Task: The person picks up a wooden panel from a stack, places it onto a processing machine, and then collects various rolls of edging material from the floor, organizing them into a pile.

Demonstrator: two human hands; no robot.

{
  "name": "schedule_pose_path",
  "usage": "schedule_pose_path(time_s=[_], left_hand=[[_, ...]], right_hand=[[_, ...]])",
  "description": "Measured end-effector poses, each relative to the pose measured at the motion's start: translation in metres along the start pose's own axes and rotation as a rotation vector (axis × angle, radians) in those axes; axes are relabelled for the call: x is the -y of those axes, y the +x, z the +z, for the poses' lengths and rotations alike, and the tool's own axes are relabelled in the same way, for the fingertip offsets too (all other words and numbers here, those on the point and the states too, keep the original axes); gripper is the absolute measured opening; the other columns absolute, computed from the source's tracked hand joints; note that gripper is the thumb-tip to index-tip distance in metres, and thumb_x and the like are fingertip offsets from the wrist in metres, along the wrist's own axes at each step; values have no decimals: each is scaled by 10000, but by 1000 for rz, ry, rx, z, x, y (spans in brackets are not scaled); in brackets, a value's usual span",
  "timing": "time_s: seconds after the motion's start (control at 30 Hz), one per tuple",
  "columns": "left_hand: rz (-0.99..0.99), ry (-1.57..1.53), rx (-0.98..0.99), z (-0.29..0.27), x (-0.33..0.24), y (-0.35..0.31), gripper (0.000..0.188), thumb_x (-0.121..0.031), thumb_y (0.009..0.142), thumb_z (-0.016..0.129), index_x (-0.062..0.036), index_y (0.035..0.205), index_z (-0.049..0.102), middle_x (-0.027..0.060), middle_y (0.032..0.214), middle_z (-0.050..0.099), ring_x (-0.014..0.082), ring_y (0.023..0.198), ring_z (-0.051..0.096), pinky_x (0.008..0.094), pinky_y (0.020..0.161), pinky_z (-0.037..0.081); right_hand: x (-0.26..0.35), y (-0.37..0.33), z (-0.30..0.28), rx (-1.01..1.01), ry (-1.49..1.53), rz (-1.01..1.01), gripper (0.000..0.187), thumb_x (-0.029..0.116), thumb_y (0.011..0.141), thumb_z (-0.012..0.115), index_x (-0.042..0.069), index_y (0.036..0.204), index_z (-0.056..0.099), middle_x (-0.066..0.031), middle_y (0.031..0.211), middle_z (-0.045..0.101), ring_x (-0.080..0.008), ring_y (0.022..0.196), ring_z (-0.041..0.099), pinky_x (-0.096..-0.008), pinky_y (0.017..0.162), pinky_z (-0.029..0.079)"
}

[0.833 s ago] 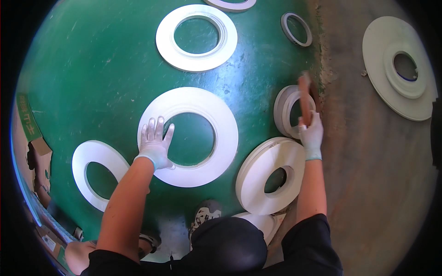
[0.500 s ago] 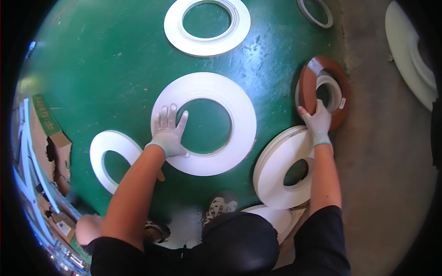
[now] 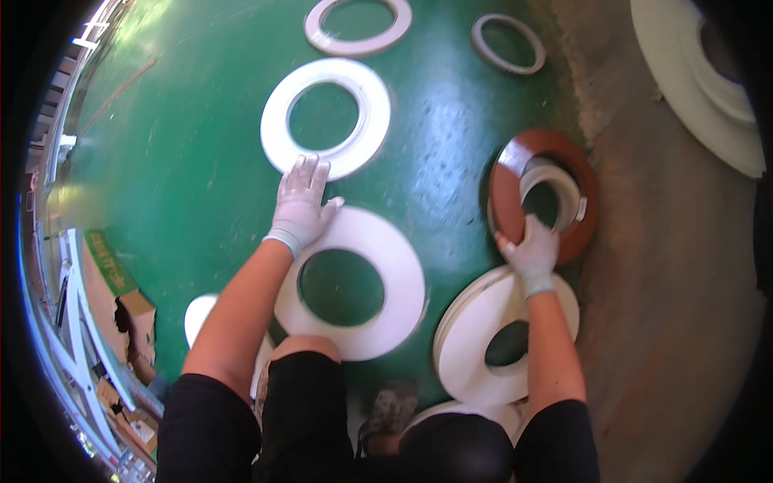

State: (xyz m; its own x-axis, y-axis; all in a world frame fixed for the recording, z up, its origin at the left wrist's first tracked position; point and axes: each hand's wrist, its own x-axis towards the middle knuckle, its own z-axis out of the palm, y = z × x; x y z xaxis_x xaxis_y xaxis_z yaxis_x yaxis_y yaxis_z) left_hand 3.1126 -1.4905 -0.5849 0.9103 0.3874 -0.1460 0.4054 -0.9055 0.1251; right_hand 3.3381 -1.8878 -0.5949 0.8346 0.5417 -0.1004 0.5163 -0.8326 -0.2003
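My left hand [image 3: 300, 208], gloved in white, reaches forward with fingers stretched out. Its fingertips lie at the near edge of a flat white ring-shaped roll [image 3: 370, 109], and the palm is over the upper left edge of a larger white roll [image 3: 400, 278]. To the right, my gloved right hand [image 3: 531, 251] is closed on the near rim of a brown ring-shaped roll [image 3: 507, 193]. A smaller pale roll [image 3: 570, 191] shows within the brown one's opening. Just below that hand, thick white rolls [image 3: 463, 346] lie stacked, partly covered by my forearm.
Farther off on the green floor [image 3: 201, 137] lie another white roll [image 3: 318, 36] and a thin grey ring [image 3: 515, 66]. A large pale disc [image 3: 684, 88] is at far right. Torn cardboard [image 3: 105, 298] and light-blue metal bars [image 3: 80, 282] line the left side. One more white roll [image 3: 197, 314] is under my left arm.
My left hand has moved from the large white roll to the edge of the one beyond it. My view has shifted forward. My right hand stays on the brown roll.
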Motion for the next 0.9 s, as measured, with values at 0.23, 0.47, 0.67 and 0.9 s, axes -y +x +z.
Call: schedule_pose_path(time_s=[0.23,0.47,0.67,0.9], left_hand=[[-197,-61,-123,54,-29,35,846,-409,917,655,-15,1578,303,270,1623,276,472,1534,208,601,1256,117],[-197,-132,-33,43,-21,49,858,-458,880,659,-5,1543,356,249,1574,332,459,1500,247,637,1227,146],[-193,-203,-26,35,-16,54,834,-474,862,677,-27,1510,402,232,1551,354,463,1467,283,658,1197,199],[-204,-248,-10,29,-10,53,805,-461,865,683,-42,1500,420,207,1539,367,430,1455,307,624,1213,193]], right_hand=[[4,-4,-12,101,-16,51,634,447,722,864,37,1165,669,-203,1010,722,-404,960,675,-544,998,471],[17,134,-11,-335,116,-222,637,226,973,682,4,1525,455,-228,1546,479,-425,1428,444,-508,1210,329],[68,358,9,-200,-288,-65,681,339,960,675,49,1529,440,-198,1559,478,-394,1460,414,-547,1157,375],[165,393,32,-139,161,10,379,349,932,677,5,1088,645,-242,1100,721,-447,1049,680,-530,929,506]])
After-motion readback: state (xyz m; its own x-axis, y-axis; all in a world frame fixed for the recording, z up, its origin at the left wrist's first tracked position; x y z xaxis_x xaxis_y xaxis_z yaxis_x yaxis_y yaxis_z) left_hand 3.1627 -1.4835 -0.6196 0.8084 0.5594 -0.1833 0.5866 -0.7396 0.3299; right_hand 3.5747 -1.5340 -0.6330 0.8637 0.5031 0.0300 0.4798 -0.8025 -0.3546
